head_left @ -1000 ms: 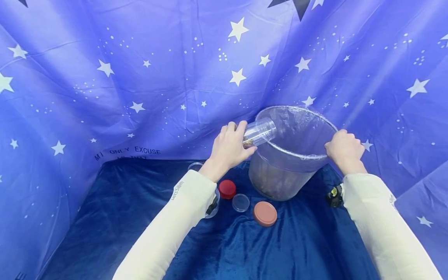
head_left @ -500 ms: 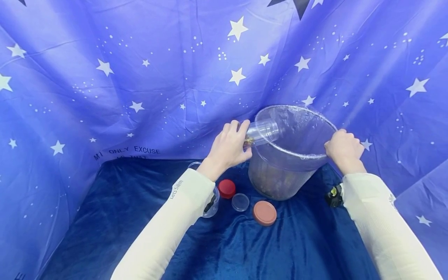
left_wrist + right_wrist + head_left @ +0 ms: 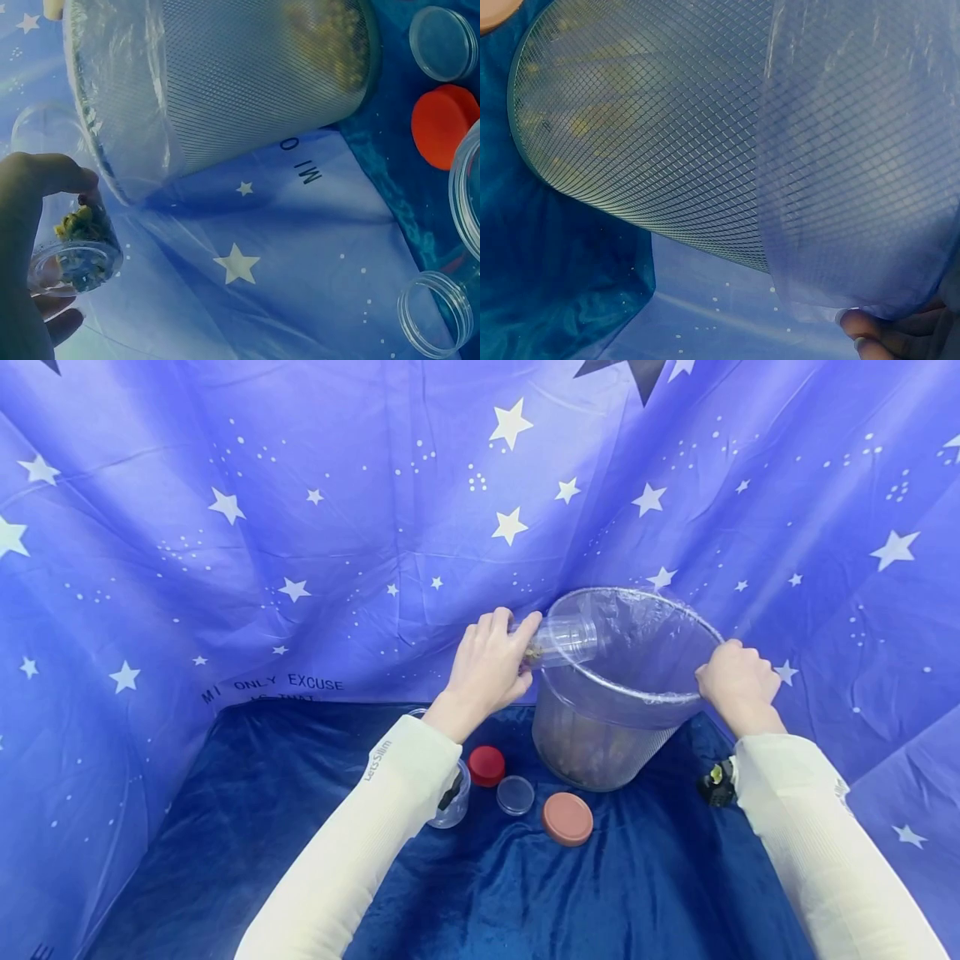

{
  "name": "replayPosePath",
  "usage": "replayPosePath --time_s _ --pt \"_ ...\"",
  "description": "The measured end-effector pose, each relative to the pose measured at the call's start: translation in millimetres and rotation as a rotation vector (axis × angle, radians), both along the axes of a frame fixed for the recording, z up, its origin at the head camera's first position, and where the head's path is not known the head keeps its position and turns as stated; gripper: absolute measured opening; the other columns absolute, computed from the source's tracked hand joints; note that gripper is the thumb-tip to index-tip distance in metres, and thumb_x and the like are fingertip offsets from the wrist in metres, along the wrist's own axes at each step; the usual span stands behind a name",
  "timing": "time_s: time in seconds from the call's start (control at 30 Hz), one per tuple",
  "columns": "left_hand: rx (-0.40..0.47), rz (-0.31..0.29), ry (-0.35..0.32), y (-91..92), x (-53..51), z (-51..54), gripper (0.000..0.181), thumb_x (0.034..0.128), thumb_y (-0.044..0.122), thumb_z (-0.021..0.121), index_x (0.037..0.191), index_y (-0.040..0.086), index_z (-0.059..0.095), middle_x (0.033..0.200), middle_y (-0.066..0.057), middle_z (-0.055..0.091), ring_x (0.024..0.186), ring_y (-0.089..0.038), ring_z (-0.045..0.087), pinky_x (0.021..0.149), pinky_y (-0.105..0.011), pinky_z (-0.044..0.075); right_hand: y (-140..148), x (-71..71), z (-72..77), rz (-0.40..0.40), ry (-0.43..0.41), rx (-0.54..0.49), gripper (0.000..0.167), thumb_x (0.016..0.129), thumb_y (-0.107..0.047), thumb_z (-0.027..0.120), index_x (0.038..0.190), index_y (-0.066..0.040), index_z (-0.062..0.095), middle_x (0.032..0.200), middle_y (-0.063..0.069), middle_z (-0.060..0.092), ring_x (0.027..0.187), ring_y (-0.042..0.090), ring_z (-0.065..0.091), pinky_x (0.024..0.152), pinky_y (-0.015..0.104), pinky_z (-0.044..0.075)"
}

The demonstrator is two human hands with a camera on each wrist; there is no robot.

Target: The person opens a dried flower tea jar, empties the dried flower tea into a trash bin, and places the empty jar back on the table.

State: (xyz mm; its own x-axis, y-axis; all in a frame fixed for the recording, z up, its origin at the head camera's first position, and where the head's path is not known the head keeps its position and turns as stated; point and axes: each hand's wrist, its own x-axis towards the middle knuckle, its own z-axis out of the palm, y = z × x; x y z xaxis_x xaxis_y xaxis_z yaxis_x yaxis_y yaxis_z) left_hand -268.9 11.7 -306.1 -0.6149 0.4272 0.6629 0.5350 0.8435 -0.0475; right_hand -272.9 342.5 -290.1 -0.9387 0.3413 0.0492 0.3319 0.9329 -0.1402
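My left hand (image 3: 487,664) grips a clear plastic jar (image 3: 568,640), tipped nearly onto its side with its mouth inside the bin's rim. Yellowish dried bits (image 3: 82,229) sit near the jar's base in the left wrist view; their kind cannot be told. The bin is a wire-mesh wastebasket (image 3: 585,747) with a clear plastic liner (image 3: 127,90) folded over its rim, and it leans a little. Through the mesh, yellowish material (image 3: 585,120) shows blurred at the bottom. On the bin's right rim my right hand (image 3: 738,685) holds on, its fingertips below the liner's edge in the right wrist view.
In front of the bin lie a red lid (image 3: 487,766), a clear lid (image 3: 515,795) and a pinkish-orange lid (image 3: 567,818) on dark blue cloth (image 3: 637,893). Another clear jar (image 3: 452,810) is partly behind my left sleeve. A starry curtain (image 3: 360,527) hangs close behind.
The jar has slid slightly right, further into the bin, and its contents show less between my fingers. My left hand has turned a little; the right hand and bin stay put.
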Motion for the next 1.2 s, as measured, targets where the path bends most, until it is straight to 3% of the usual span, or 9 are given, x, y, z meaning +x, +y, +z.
replayPosePath --time_s 0.3,0.57,0.9,1.2 --pt "-0.025 0.05 0.105 -0.5 -3.0 0.9 0.06 0.0788 0.025 0.072 0.136 0.021 0.054 0.116 -0.013 0.058 0.107 -0.03 0.056 0.08 -0.041 0.046 -1.5 0.7 0.0 -0.002 0.0 0.006 0.059 0.093 -0.025 0.048 0.122 0.026 0.041 0.115 0.049 0.049 0.106 0.063 0.051 0.08 0.064 0.046" --pt "-0.087 0.06 0.254 -0.2 -5.2 2.1 0.047 0.0863 0.018 0.061 0.133 0.023 0.055 0.115 -0.013 0.058 0.105 -0.029 0.057 0.074 -0.039 0.046 -0.2 0.6 -0.8 0.0 -0.003 0.003 0.059 0.093 -0.025 0.049 0.122 0.026 0.041 0.114 0.049 0.049 0.106 0.063 0.051 0.08 0.064 0.045" --pt "-0.091 0.071 0.305 -0.2 -7.0 1.5 0.048 0.0848 0.018 0.065 0.131 0.023 0.055 0.115 -0.013 0.057 0.106 -0.029 0.055 0.074 -0.038 0.047 -1.1 1.0 -0.4 0.009 0.017 0.008 0.059 0.092 -0.026 0.051 0.12 0.026 0.043 0.113 0.049 0.05 0.104 0.063 0.052 0.079 0.064 0.046" --pt "-0.097 0.072 0.393 6.3 -9.6 3.3 0.036 0.0974 0.011 0.051 0.129 0.025 0.059 0.124 -0.013 0.058 0.117 -0.029 0.055 0.079 -0.039 0.049 0.2 0.2 -1.2 0.013 0.019 0.014 0.059 0.093 -0.026 0.051 0.12 0.026 0.043 0.112 0.049 0.051 0.103 0.063 0.053 0.077 0.063 0.046"
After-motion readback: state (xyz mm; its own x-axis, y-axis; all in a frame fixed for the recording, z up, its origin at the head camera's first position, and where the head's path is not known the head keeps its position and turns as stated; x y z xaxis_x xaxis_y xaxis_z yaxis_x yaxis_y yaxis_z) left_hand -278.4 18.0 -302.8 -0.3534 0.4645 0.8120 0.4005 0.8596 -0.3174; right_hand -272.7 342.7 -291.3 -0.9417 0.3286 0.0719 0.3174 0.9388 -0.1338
